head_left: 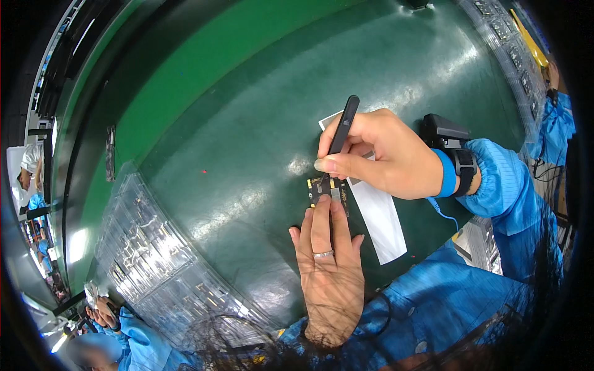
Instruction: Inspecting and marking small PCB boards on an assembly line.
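A small black circuit board point(316, 187) with gold and silver patches lies on the green work mat, below my right hand. My left hand point(331, 272), a ring on one finger, reaches up from the lower edge. Its fingers are stretched out flat, with fingertips resting on the board's near part. Between thumb and fingers my right hand point(390, 154) pinches a pair of black tweezers point(343, 127), held slanted like a pen. The thin tip points down at the board's upper part; whether it touches cannot be made out. Under the right hand lies a white paper strip point(380, 229).
A clear plastic tray point(154, 253) with many small parts stands at left, and another clear tray point(510, 55) at upper right. A black device point(444, 128) sits beyond my right wrist, which wears a blue strap point(447, 173) with a cord. Other people work at both sides.
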### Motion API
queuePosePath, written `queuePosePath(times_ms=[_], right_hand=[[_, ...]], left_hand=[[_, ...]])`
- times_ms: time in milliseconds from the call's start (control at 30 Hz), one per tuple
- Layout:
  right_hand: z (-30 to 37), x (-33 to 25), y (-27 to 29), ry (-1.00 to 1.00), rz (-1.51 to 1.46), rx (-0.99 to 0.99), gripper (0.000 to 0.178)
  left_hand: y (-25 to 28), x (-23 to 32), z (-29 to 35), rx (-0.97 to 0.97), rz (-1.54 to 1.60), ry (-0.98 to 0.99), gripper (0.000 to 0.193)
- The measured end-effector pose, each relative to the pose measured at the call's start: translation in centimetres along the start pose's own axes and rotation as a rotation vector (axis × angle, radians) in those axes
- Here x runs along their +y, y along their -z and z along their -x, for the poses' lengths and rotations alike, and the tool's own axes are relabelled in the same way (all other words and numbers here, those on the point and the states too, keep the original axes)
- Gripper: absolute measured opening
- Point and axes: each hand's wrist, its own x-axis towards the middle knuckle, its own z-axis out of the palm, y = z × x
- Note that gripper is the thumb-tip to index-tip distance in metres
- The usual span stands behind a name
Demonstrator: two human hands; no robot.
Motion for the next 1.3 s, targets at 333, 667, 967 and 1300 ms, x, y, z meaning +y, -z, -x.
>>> queuePosePath(times_ms=[333, 667, 967, 1300], right_hand=[[-0.1, -0.1, -0.3, 0.003, 0.051, 0.006, 0.012], [0.4, -2.1, 1.2, 0.154, 0.084, -0.023, 0.015], [2.9, -1.8, 4.9, 0.038, 0.229, -0.018, 0.018], [1.5, -1.0, 4.2, 0.016, 0.112, -0.026, 0.016]], left_hand=[[0.0, -0.2, 0.2, 0.005, -0.003, -0.005, 0.074], [0.8, 0.6, -0.8, -0.060, -0.161, -0.006, 0.072], [1.6, 2.2, -1.1, -0.002, -0.139, 0.028, 0.072], [-0.6, 2.5, -1.7, 0.036, -0.096, -0.080, 0.076]])
